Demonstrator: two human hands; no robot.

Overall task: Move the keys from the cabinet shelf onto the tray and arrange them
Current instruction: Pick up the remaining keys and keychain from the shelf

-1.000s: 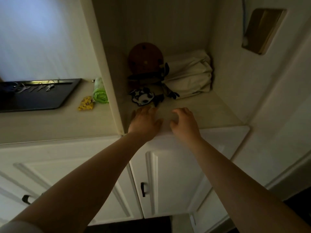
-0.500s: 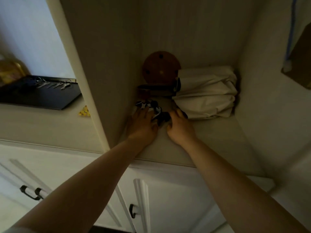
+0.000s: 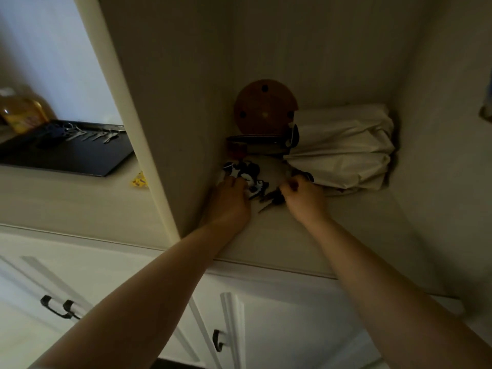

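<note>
Both my hands are inside the dim cabinet shelf [image 3: 306,235]. My left hand [image 3: 230,202] rests on a black-and-white cartoon keychain charm [image 3: 246,173]. My right hand [image 3: 303,195] has its fingers curled over dark keys [image 3: 271,199] lying on the shelf between the hands; whether it grips them is unclear. A black tray [image 3: 72,155] sits on the counter to the left, with several silver keys [image 3: 90,134] lined up at its far edge.
A round brown wooden disc [image 3: 265,106] and a folded cream cloth bag [image 3: 343,147] fill the back of the shelf. The cabinet's side panel [image 3: 149,129] separates shelf from counter. A yellow charm [image 3: 138,179] lies by the tray, a yellow bottle [image 3: 21,110] behind it.
Both hands have reached deeper into the shelf, from its front edge to the keychain and keys. The view has moved closer and lower.
</note>
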